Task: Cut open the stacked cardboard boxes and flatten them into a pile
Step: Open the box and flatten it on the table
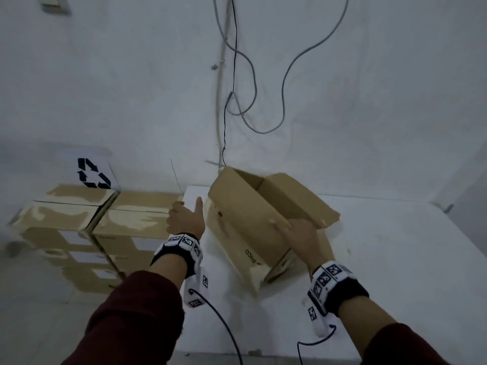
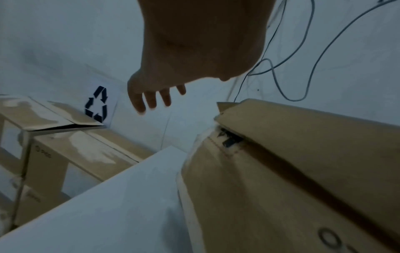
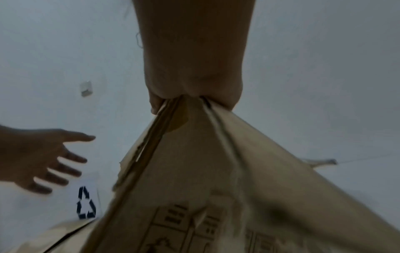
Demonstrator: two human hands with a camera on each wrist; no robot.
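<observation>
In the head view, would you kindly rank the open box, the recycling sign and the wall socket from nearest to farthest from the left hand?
1. Open box, just right of the left hand.
2. Recycling sign, beyond, to the left.
3. Wall socket, high up left.

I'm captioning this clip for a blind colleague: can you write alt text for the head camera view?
On a white table, the person's right hand grips an opened cardboard box that is tilted and partly collapsed, while the left hand hovers open beside it. Stacked closed boxes sit to the left below a recycling sign; cables hang on the white wall.
</observation>
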